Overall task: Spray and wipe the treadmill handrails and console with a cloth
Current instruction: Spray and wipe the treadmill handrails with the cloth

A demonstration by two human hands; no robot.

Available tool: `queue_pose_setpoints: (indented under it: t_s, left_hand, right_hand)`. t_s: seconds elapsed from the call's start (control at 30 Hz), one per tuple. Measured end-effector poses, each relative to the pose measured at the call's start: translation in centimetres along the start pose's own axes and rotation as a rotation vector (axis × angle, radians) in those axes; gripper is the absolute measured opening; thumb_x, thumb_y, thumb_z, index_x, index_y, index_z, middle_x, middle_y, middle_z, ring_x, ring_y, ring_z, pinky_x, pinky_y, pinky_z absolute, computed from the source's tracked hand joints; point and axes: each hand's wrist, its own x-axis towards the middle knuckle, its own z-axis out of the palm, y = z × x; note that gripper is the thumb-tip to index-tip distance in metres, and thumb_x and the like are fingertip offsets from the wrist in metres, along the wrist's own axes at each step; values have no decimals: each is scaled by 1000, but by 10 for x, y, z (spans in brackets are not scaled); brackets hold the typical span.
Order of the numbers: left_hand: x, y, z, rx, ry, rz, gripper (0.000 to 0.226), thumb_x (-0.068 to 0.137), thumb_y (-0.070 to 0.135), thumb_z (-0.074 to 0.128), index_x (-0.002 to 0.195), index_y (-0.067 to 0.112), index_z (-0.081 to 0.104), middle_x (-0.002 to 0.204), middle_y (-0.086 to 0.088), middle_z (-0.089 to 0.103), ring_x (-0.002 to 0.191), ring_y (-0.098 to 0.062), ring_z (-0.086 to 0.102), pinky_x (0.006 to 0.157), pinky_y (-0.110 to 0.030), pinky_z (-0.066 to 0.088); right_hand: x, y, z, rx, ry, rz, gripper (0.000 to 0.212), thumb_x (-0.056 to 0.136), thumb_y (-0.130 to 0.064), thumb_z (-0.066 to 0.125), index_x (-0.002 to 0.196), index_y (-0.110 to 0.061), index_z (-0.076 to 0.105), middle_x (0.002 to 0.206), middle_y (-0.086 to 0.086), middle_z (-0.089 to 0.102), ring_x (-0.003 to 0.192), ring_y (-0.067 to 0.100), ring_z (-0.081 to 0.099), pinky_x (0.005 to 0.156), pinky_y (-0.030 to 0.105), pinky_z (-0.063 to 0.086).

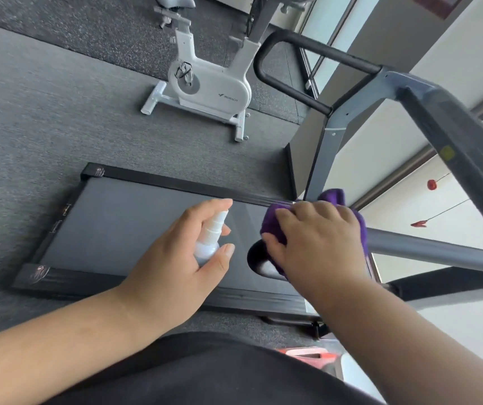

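Note:
My left hand point(176, 255) holds a small clear spray bottle point(209, 238) with a white nozzle, its fingers curled round the body, above the treadmill belt point(117, 226). My right hand point(319, 244) presses a purple cloth point(272, 222) over the end of the near grey handrail point(427, 249), fingers wrapped round cloth and rail. The black padded end of that handrail shows just below the cloth. The far handrail point(301, 51) is a black loop on the grey frame. The console bar point(450, 133) runs across at the right.
A white exercise bike point(211, 83) stands on the dark floor mat beyond the treadmill. A wall and window lie to the right. An orange-and-white object point(310, 353) sits on the floor near my body.

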Motion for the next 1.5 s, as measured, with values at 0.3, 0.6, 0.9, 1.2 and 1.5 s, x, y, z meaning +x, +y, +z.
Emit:
queue_pose_setpoints:
  t_s: [0.3, 0.6, 0.9, 1.2, 1.5]
  left_hand:
    - [10, 25, 22, 9, -83, 143, 50, 86, 38, 56, 131, 45, 35, 114, 26, 54, 103, 5, 56, 86, -3, 37]
    - [5, 17, 8, 27, -18, 99, 48, 85, 44, 55, 129, 52, 35, 110, 24, 56, 104, -3, 57, 83, -8, 40]
    - [4, 22, 11, 30, -19, 107, 50, 85, 40, 56, 130, 48, 36, 111, 22, 56, 105, -2, 57, 85, -5, 38]
    - [-3, 25, 13, 39, -29, 79, 53, 84, 46, 54, 130, 58, 33, 112, 26, 55, 106, 0, 57, 84, -4, 38]
    - [-3, 37, 26, 56, -32, 78, 54, 84, 44, 59, 127, 62, 32, 113, 28, 54, 105, 2, 57, 83, -2, 36]
  right_hand:
    - [-12, -41, 32, -263, -201, -463, 51, 89, -30, 55, 139, -20, 48, 141, 4, 41, 136, 34, 26, 116, 55, 3]
    - [-18, 34, 1, 134, -23, -101, 64, 71, -52, 78, 129, -35, 58, 130, -8, 58, 126, 22, 49, 98, 46, 39]
    - [7, -36, -2, -277, -265, -450, 31, 91, -29, 54, 120, -21, 57, 117, 1, 55, 113, 28, 48, 92, 44, 35]
    - [36, -59, 22, -430, -529, -535, 39, 90, -42, 56, 126, -27, 55, 121, 2, 53, 121, 32, 47, 96, 55, 38]
    - [16, 19, -15, -69, -238, -408, 46, 86, -42, 60, 128, -26, 49, 115, 3, 54, 108, 29, 55, 80, 38, 38]
